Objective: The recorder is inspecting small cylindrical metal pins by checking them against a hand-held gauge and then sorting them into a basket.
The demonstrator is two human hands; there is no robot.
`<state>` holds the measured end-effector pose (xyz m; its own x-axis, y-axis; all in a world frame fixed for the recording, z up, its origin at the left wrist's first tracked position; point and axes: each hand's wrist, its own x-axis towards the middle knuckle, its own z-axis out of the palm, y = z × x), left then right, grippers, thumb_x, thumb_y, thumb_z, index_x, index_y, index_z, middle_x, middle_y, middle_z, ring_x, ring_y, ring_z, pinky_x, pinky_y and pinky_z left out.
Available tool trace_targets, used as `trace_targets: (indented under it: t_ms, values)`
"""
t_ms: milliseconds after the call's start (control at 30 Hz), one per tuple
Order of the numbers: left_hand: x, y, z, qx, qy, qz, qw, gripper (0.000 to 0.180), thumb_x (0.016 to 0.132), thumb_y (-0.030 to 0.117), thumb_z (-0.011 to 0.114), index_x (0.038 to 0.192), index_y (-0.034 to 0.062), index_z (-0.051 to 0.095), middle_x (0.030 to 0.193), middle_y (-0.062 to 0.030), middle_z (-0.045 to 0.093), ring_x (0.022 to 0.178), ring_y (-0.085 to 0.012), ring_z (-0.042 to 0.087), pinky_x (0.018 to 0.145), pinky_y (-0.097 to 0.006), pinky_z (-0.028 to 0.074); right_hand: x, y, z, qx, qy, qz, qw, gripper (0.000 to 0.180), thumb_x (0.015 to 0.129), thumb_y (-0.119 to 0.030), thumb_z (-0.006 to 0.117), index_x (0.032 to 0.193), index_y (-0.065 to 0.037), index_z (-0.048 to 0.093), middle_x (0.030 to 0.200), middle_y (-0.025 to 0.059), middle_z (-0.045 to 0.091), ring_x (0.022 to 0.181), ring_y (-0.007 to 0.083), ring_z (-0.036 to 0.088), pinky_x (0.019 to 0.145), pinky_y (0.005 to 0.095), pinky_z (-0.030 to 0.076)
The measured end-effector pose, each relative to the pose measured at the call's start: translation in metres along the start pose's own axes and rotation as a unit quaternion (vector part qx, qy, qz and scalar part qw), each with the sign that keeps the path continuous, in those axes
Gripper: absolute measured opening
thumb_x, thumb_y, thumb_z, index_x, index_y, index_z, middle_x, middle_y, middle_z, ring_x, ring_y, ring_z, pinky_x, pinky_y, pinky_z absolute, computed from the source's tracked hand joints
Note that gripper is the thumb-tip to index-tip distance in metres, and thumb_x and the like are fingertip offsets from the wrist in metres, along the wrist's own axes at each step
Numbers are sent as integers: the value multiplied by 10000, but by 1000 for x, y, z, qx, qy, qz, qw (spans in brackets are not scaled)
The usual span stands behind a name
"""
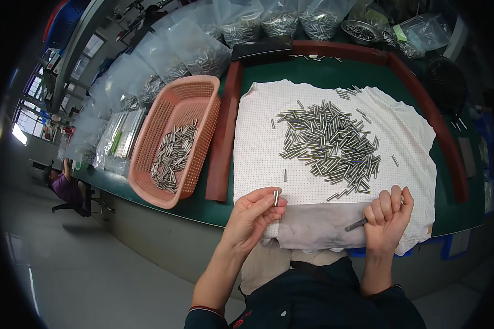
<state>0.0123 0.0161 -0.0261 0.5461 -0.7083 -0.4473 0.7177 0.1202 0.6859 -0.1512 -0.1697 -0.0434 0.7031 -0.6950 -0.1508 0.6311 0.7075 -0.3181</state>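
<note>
The left hand pinches 1 short metal pin upright between thumb and fingers, just above the near left part of a white cloth. The right hand is curled tight round 1 dark rod, which points left over a grey cloth along the near edge; I cannot tell what else that fist encloses.

Beyond both hands, 1 large pile of pins covers the middle of the white cloth, too heaped to count. Stray pins lie apart from it, including 1 near the left hand and 1 at the right.

3 red-brown rails fence the cloth: left rail, far rail and right rail. The left rail stands between the cloth and 1 pink basket, which holds more pins. On the far side are 1 black box, 1 metal bowl of small metal pieces, and clear bags of pins, overlapping too much to count. Far left, 1 other person sits beside the green table.
</note>
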Motion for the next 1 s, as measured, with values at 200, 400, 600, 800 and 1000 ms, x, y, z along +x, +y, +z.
trace_targets:
  t_ms: [200, 400, 600, 800, 1000]
  values:
    - [-3, 2, 1, -5, 3, 8, 1000, 220, 814, 62, 549, 1007, -42, 540, 854, -162, 611, 722, -165, 612, 671, -241, 504, 1, 1, 1, 0, -9, 5, 1000, 379, 912, -291, 263, 568, -132, 286, 441, -28, 222, 353, 77, 146, 348, 227, 150]
    - [-35, 36, 8, 357, 147, 442, 810, 159, 745, -63, 568, 904, -52, 573, 776, -136, 608, 674, -163, 590, 652, -253, 489, 1, 0, 0, -11, -1, 5, 1000, 380, 912, -295, 251, 573, -128, 291, 445, -25, 228, 360, 78, 156, 356, 229, 159]
    - [-44, 100, -14, 611, 378, 547, 429, 169, 751, -12, 596, 917, -33, 577, 870, -68, 565, 800, -134, 527, 735, -237, 418, 0, 0, 0, -10, -9, 9, 1000, 377, 911, -295, 247, 578, -125, 297, 449, -22, 239, 362, 80, 164, 360, 230, 168]
    - [-6, 57, 20, 677, 188, 509, 497, 128, 650, -59, 618, 763, -2, 598, 719, -59, 533, 709, -184, 508, 640, -255, 400, 0, 1, 0, -11, -7, 14, 1000, 379, 911, -294, 245, 577, -124, 298, 448, -20, 248, 362, 81, 170, 360, 231, 173]
    - [50, 31, 31, 710, 80, 437, 545, 90, 647, 22, 635, 732, 21, 606, 718, -66, 545, 728, -228, 509, 666, -319, 397, -1, 0, -1, -11, -8, 18, 1000, 384, 911, -297, 240, 574, -124, 300, 449, -20, 252, 361, 82, 170, 361, 232, 175]
